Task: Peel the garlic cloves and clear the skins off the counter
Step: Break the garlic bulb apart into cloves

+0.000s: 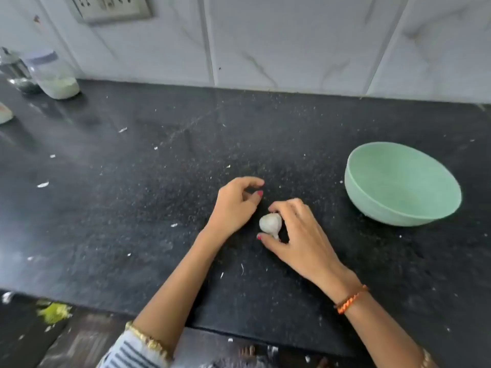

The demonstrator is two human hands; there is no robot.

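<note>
A whole white garlic bulb lies on the black counter, its stem pointing toward me. My right hand curls over it from the right, fingers and thumb around the bulb. My left hand rests on the counter just left of the bulb with loosely curled fingers and holds nothing. Small white bits of garlic skin lie scattered over the counter's left half.
A pale green bowl stands empty to the right of my hands. Two jars stand at the back left against the tiled wall. The counter's front edge runs just below my forearms.
</note>
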